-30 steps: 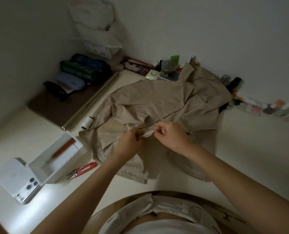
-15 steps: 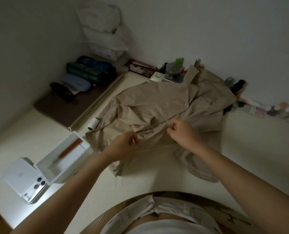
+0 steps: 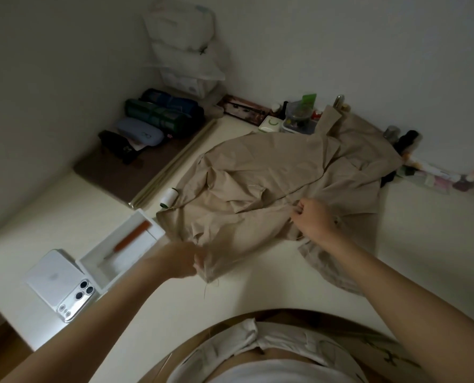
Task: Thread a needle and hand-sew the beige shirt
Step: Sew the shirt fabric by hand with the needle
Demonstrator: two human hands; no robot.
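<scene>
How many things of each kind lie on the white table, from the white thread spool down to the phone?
White thread spool: 1
Open white box: 1
Flat white lid: 1
Orange-handled tool inside the box: 1
Silver phone: 1
Total: 5

Dim, flat room light through a wide lens, soft in places.

The whole view is underlit and greyish with fine grain; the wall point(image 3: 36, 106) at 9 o'clock sinks into the darkest grey, while the bench point(image 3: 258, 286) stays the palest surface. Shadows are faint, with a soft one beside the shirt point(image 3: 258, 175) at 3 o'clock. The phone point(image 3: 76, 301) at 8 o'clock throws small glints off its lens rings. The left grip point(image 3: 184, 259) and the cloth it pinches are smeared, and the box point(image 3: 114, 276) beside it is blurred. Bottles point(image 3: 451, 181) at 3 o'clock look soft and stretched, and the bench edge bows at 6 o'clock.
</scene>
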